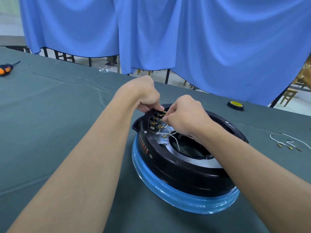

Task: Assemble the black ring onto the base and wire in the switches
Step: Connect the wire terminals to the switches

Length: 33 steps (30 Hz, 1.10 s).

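The black ring (185, 169) already sat on the base (168, 192), whose rim was wrapped in blue film, so that part of the task looked done; the pair lay on the near right of the table (67, 115), in front of the person. The wiring was under way. The left hand (144, 98) gripped the top edge of the switch block (149, 119), fingers curled over it, and held it tilted up at the ring's far left edge so its rows of brass terminals faced the right hand (186, 113). That hand pinched something small between thumb and fingertips against the upper terminals, probably a wire connector, though the fingers hid it. Several white wires (175, 140) ran from the ring's middle opening towards the block; one brass connector (164, 136) lay loose below the terminals, not yet attached, and a number of tabs looked bare, so I judged most of the connections were left to make. The slack wires crowded the space under the right hand and could snag. Further right on the cloth lay spare wires (286, 142) with brass ends, and beyond them a roll of tape (235, 105). A screwdriver (5, 68) with an orange and black handle lay at the far left, well apart. A blue curtain (168, 31) hung behind the table.
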### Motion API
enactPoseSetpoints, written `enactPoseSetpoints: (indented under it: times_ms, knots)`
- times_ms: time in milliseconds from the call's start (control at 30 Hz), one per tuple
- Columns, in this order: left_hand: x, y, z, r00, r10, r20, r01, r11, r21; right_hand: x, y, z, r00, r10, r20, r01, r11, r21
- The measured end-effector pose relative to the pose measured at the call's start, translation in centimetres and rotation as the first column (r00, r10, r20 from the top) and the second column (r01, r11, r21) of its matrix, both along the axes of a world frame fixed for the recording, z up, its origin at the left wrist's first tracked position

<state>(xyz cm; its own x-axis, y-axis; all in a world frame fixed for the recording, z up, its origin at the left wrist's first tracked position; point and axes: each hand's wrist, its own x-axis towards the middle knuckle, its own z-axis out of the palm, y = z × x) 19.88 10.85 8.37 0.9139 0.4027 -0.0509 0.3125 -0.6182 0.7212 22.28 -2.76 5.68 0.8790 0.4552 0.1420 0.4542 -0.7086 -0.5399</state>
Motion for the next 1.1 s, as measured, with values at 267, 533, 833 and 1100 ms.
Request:
enactPoseSetpoints:
  times_ms: [267,533,833,1100]
  knots:
    - [0.0,-0.2,0.2,1.000,0.003,-0.008,-0.002,0.999,0.046,-0.4,0.3,-0.2,0.999,-0.044,-0.027,0.045,0.998,0.049]
    - [-0.1,-0.3,0.2,1.000,0.020,-0.012,-0.019,0.998,0.054,-0.5,0.0,-0.4,0.999,-0.039,-0.035,0.043,0.991,0.123]
    - [0.1,0.2,-0.2,0.999,0.025,0.026,-0.025,1.000,0.005,-0.4,-2.3,0.2,0.985,0.172,-0.014,-0.171,0.983,0.062]
    - [0.0,0.1,-0.2,0.999,0.017,0.033,-0.016,1.000,-0.026,0.0,-2.1,-0.2,0.897,0.285,0.339,-0.249,0.957,-0.147]
